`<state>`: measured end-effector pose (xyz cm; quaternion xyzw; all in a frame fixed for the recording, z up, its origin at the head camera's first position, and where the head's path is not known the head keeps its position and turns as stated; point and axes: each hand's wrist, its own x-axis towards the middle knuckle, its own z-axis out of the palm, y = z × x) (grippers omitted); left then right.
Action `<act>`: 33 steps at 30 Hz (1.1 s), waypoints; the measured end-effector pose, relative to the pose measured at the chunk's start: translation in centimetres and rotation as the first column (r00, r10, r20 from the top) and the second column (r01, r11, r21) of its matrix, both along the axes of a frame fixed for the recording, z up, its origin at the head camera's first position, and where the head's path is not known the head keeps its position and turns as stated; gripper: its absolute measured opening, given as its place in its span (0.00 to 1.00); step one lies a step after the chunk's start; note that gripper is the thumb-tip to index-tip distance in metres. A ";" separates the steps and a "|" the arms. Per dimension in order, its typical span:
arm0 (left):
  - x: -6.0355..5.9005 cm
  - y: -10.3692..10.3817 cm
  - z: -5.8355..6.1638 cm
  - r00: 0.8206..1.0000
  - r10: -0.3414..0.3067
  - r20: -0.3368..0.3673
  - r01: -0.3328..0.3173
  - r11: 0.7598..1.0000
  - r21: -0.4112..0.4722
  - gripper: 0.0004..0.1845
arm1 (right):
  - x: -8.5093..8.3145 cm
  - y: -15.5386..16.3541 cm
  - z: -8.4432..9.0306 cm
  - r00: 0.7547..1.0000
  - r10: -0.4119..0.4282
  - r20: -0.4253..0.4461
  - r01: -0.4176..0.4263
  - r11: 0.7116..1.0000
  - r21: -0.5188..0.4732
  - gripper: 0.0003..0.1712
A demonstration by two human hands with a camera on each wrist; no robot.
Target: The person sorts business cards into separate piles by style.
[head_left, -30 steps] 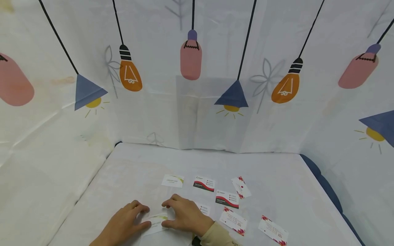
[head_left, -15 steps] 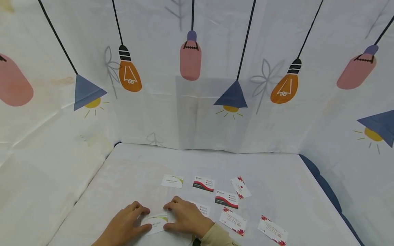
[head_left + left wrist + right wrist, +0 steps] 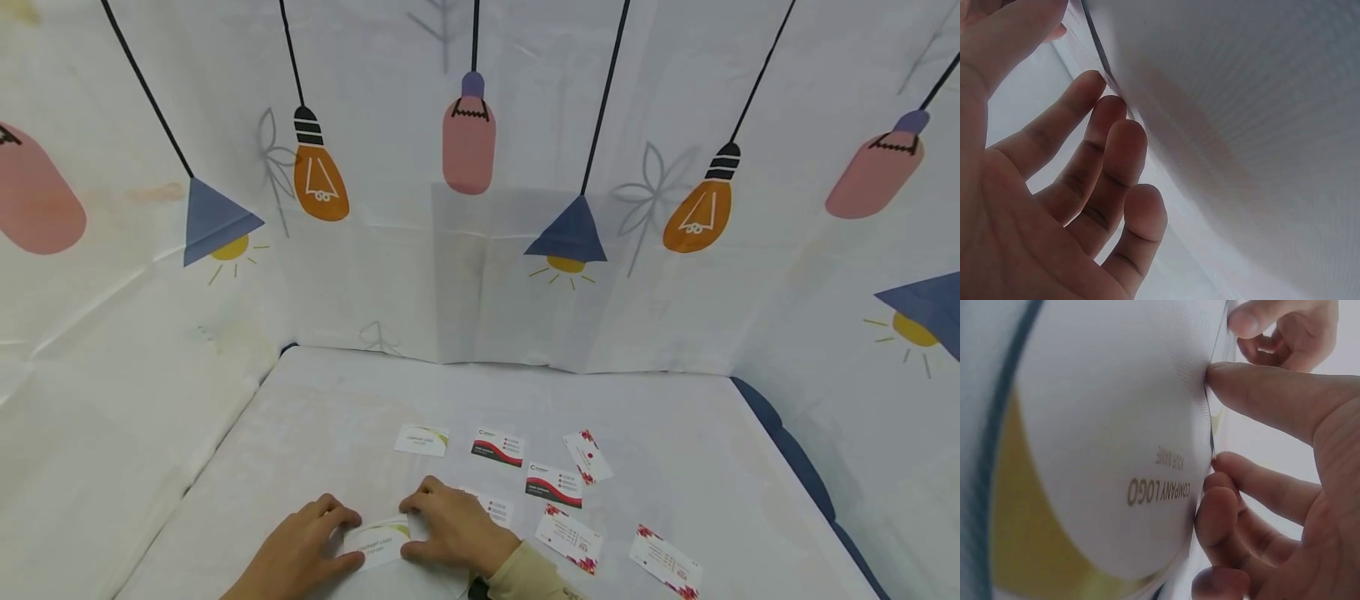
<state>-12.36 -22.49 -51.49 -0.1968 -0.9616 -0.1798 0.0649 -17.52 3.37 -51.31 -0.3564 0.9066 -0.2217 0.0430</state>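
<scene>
Both hands pinch one card [image 3: 378, 543] at lower centre of frame: left hand [image 3: 300, 550] fingers curled on its left edge, right hand [image 3: 453, 529] on its right. Worktop [image 3: 675, 467] underneath.

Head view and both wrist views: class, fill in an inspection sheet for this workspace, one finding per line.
Surface: table under a white cloth.
Job's things: green-and-white card held at its two ends; the right wrist view reads COMPANY LOGO.
Clutter: seven more cards, among them a red-black card and a floral card.
Grippers: left hand and right hand both pinch the card.
Cables: nothing seen.
Surroundings: backdrop printed with lamps and bulbs.
</scene>
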 end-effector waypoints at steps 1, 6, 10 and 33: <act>0.0 0.0 0.0 1.000 0.000 0.001 0.000 1.000 0.002 0.22 | 0.0 0.0 0.0 1.000 -0.001 0.004 0.001 1.000 0.001 0.26; -0.1 0.0 -0.2 1.000 0.001 0.020 -0.001 1.000 0.005 0.20 | 0.0 0.0 0.2 1.000 -0.005 0.004 0.005 1.000 0.013 0.25; -0.3 0.0 -0.3 0.999 -0.002 0.034 0.002 1.000 0.013 0.19 | 0.0 -0.1 0.3 1.000 -0.009 0.003 0.009 1.000 0.025 0.24; 0.0 -0.4 -0.3 0.982 0.070 0.178 -0.091 0.989 0.114 0.19 | 0.1 -0.4 0.1 0.995 -0.004 0.096 0.009 0.999 -0.053 0.24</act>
